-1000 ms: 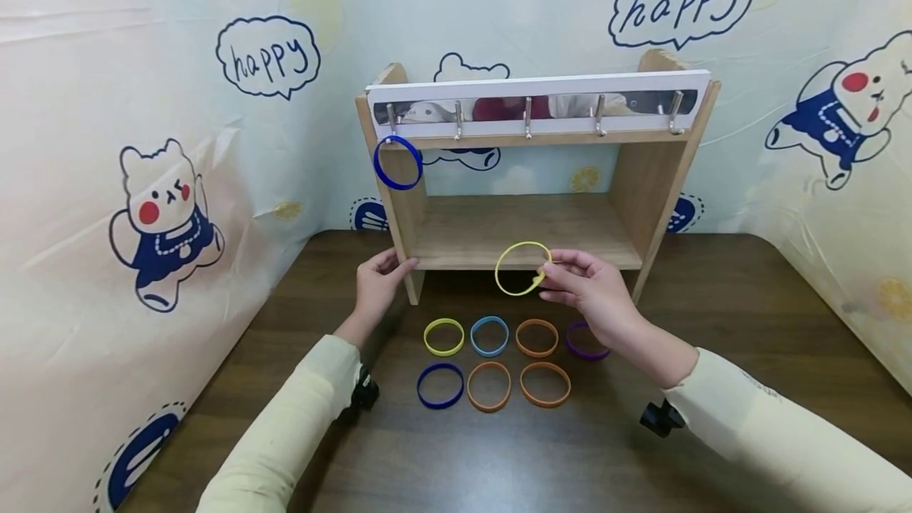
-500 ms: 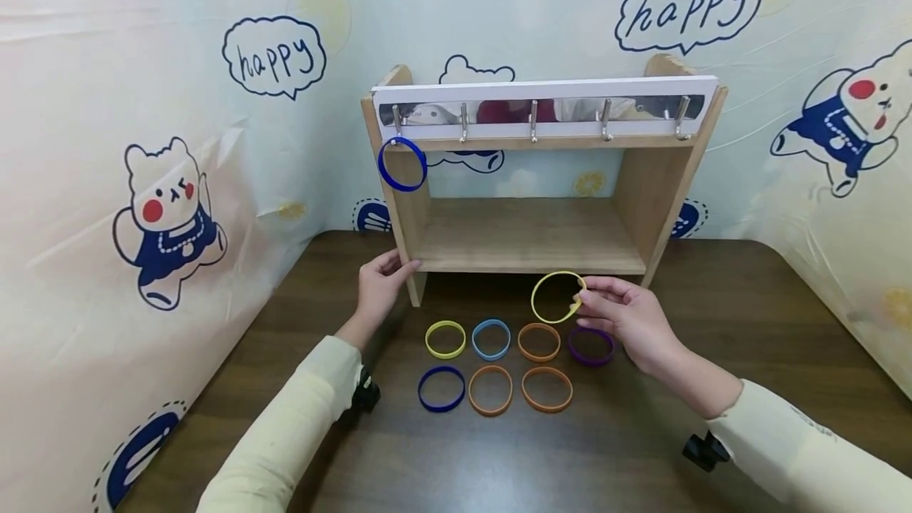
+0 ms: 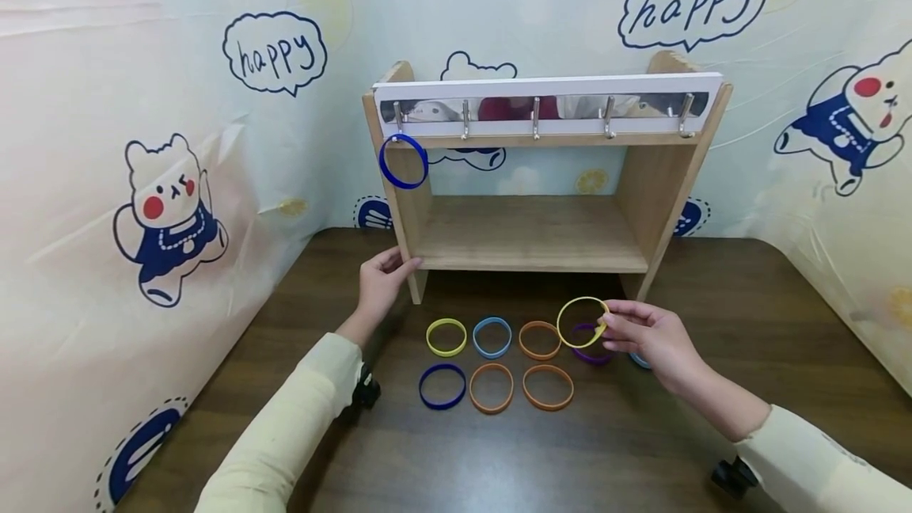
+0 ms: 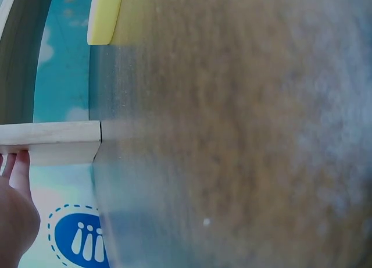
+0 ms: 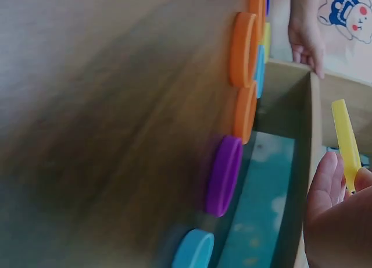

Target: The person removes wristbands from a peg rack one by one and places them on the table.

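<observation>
My right hand (image 3: 659, 343) pinches a thin yellow silicone wristband (image 3: 559, 324) between thumb and fingers, raised over the table in front of the shelf's right end. In the right wrist view the yellow wristband (image 5: 346, 140) appears edge-on. My left hand (image 3: 379, 283) grips the lower left side panel of the wooden shelf (image 3: 527, 248), thumb in front. A dark blue wristband (image 3: 385, 172) hangs from the leftmost hook. Just beyond the held band lies a purple wristband (image 3: 593, 360), partly overlapped by it. A light blue wristband (image 5: 193, 250) is mostly hidden behind my right hand in the head view.
Two rows of wristbands lie before the shelf: yellow-green (image 3: 445, 355), light blue (image 3: 492, 356), orange (image 3: 539, 357), dark blue (image 3: 442, 407) and two more orange ones. A white hook rail (image 3: 492, 87) with several metal hooks (image 3: 536, 121) spans the shelf top. Printed cloth (image 3: 271, 149) surrounds the table.
My right hand has moved right and down with the yellow wristband, away from the shelf front, uncovering part of a light blue band. My left hand keeps its grip on the shelf.
</observation>
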Demonstrator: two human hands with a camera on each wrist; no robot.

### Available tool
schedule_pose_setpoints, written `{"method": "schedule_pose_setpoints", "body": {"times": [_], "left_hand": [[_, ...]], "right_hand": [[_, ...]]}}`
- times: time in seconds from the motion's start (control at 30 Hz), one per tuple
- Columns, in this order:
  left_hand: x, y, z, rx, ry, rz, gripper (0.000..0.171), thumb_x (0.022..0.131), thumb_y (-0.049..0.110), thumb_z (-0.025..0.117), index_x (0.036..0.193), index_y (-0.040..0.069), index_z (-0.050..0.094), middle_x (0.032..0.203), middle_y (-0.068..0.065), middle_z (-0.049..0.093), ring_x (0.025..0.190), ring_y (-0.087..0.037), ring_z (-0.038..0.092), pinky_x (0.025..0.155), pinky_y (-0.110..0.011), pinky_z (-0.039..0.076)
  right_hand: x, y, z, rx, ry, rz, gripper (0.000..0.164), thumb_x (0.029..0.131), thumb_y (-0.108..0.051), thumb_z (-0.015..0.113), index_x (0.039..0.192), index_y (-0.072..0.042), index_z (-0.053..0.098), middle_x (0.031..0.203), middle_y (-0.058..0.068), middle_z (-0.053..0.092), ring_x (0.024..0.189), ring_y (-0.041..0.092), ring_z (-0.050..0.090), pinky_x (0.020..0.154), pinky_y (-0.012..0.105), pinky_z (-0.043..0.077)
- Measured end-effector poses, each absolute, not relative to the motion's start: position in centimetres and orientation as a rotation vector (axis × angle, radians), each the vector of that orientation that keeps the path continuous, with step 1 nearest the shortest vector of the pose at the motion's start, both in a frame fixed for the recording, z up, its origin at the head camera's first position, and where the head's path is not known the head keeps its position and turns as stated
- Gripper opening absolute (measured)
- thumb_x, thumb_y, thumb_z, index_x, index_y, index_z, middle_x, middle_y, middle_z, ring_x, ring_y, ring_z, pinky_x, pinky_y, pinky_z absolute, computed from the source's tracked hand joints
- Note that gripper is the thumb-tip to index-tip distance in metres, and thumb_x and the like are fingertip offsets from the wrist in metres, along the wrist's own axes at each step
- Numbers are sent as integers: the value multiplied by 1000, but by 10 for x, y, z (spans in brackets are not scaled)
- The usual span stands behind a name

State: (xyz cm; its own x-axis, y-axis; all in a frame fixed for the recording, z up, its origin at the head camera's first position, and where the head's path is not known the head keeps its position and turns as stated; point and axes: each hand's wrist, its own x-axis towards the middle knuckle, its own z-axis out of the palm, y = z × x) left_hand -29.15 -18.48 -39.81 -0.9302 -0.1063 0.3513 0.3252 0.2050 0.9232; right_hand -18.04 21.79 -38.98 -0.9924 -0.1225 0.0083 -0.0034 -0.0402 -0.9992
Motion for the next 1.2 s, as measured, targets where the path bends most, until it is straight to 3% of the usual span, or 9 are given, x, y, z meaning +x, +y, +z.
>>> {"method": "schedule_pose_setpoints", "body": {"times": [0.13,0.33,0.67,1.2], "left_hand": [[-291,-184,-397,-208,-2147,-1776,37,85,11,76,116,-8,66,110,-24,67,101,-26,65,78,-26,55],[-291,-185,-399,-209,-2148,-1771,37,86,11,76,116,-8,66,111,-23,67,103,-28,64,79,-26,54],[-292,-185,-399,-216,-2153,-1762,37,86,11,76,116,-8,66,111,-24,67,105,-30,64,81,-29,54],[-291,-185,-398,-210,-2158,-1768,38,86,12,76,117,-8,65,111,-24,67,104,-30,64,81,-29,54]], "right_hand": [[-176,225,-397,-124,2141,-2145,29,93,-9,66,117,6,60,94,5,70,83,18,69,75,34,57],[-168,237,-408,-149,2193,-2039,46,94,-9,65,125,20,48,99,15,69,84,19,68,74,35,57],[-159,255,-422,-201,2213,-1942,45,94,-7,64,125,21,48,101,22,69,84,20,69,72,36,58],[-154,268,-435,-215,2116,-1830,48,94,-10,65,126,21,46,99,19,69,87,22,69,73,38,58]]}}
